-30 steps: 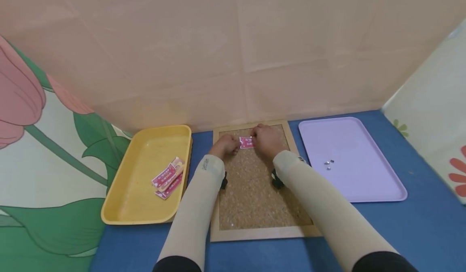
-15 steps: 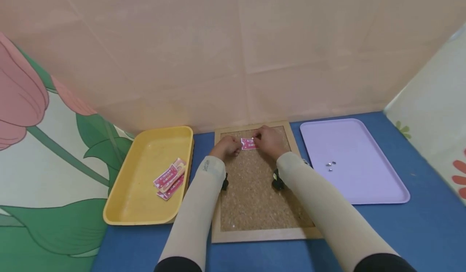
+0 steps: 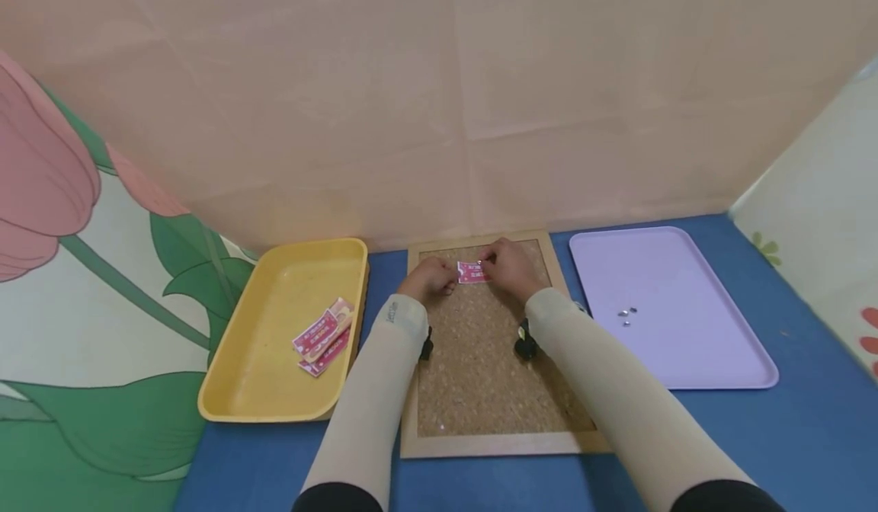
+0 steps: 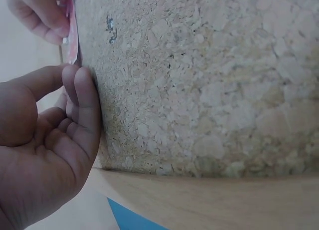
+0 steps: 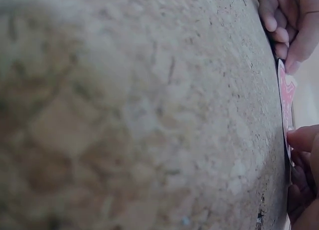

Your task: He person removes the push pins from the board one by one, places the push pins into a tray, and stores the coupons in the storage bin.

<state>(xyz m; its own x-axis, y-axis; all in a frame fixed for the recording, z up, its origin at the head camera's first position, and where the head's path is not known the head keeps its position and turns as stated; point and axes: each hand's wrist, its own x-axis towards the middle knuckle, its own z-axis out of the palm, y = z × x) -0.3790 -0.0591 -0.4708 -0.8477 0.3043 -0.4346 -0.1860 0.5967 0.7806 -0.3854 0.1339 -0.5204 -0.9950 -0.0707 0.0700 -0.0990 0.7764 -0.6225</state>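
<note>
A small pink printed ticket (image 3: 470, 272) lies at the upper part of a wood-framed corkboard (image 3: 473, 375). My left hand (image 3: 430, 277) pinches its left end between thumb and finger, with the other fingers curled against the cork. At the right end, my right hand (image 3: 509, 268) grips the ticket, its thumb on the printed face in the right wrist view. A tiny pale, shiny dot (image 4: 65, 40) shows by the right fingertips in the left wrist view. The right hand covers the ticket's right end in the head view.
A yellow tray (image 3: 254, 360) with several pink tickets (image 3: 322, 337) stands left of the board. The lilac tray (image 3: 693, 306) on the right holds a few small silvery pieces (image 3: 624, 314). A beige sheet (image 3: 439, 116) rises behind the blue tabletop (image 3: 480, 489).
The head view has shifted slightly, so everything sits a little further right and lower. Both hands stay at the ticket, the right fingers moving only slightly.
</note>
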